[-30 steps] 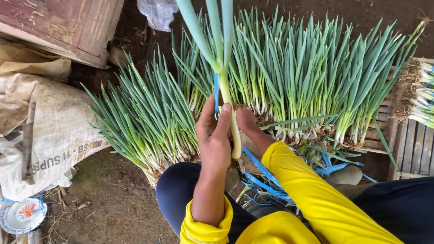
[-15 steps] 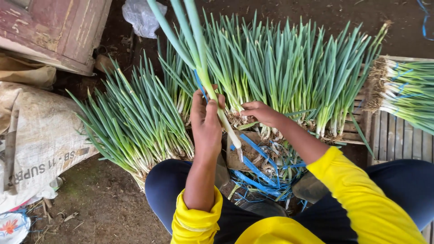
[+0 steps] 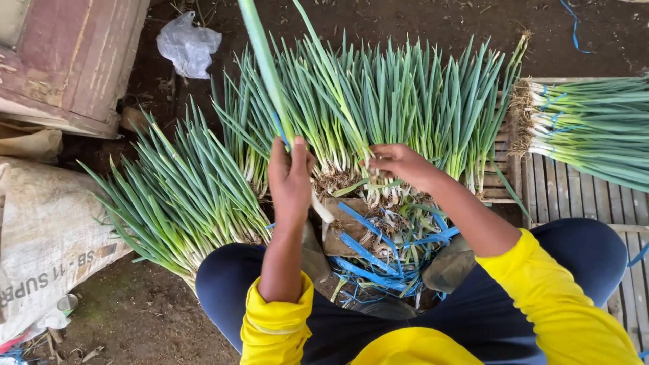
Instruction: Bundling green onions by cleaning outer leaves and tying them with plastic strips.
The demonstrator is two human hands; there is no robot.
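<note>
My left hand (image 3: 291, 177) is closed around a small bunch of green onions (image 3: 265, 64) that stands upright, its white end poking out below the fist. My right hand (image 3: 399, 162) reaches forward onto the roots of the big fan of loose green onions (image 3: 378, 108) lying on the ground ahead, fingers pinching at a stalk there. Blue plastic ties (image 3: 368, 247) lie in a tangle between my knees, just below both hands.
A second spread of green onions (image 3: 179, 199) lies at the left. Tied bundles (image 3: 588, 125) rest on a slatted bamboo platform (image 3: 574, 199) at the right. A white sack (image 3: 44, 243), a worn wooden box (image 3: 74, 61) and a crumpled plastic bag (image 3: 188, 44) sit on the dirt.
My right hand has left the held bunch and moved right to the pile's roots. My left hand has kept hold of the bunch, which now leans a little to the left.
</note>
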